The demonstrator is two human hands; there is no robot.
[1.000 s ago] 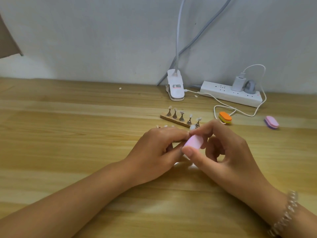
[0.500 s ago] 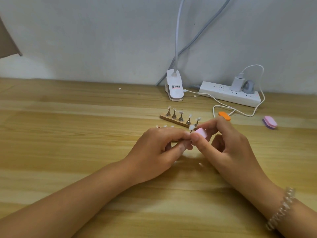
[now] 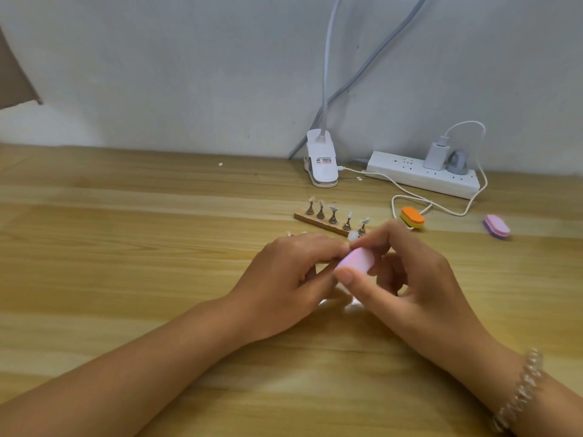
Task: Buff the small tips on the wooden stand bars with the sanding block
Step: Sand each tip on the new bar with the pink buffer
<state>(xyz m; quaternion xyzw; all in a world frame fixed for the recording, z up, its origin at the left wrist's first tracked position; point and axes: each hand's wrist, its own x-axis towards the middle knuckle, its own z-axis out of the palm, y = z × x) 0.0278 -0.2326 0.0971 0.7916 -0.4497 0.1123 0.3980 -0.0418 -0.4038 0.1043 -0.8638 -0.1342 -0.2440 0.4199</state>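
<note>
My right hand (image 3: 407, 279) pinches a pink sanding block (image 3: 356, 259) between thumb and fingers, its face turned toward me. My left hand (image 3: 284, 279) curls its fingers around a small stand piece whose pale tip (image 3: 352, 235) shows just above the block. What lies under my left fingers is mostly hidden. Behind my hands a wooden stand bar (image 3: 318, 223) lies on the table with several small metal holders carrying clear tips (image 3: 332, 208).
An orange and yellow sanding block (image 3: 412, 217) and a pink and purple one (image 3: 496, 226) lie to the right. At the back stand a white clip lamp base (image 3: 321, 164) and a power strip (image 3: 422, 178) with a charger and a looping white cable (image 3: 441, 209).
The pink block swung from facing me to edge-on beside the tip, then back toward me and slightly down. My left hand stayed nearly still.
</note>
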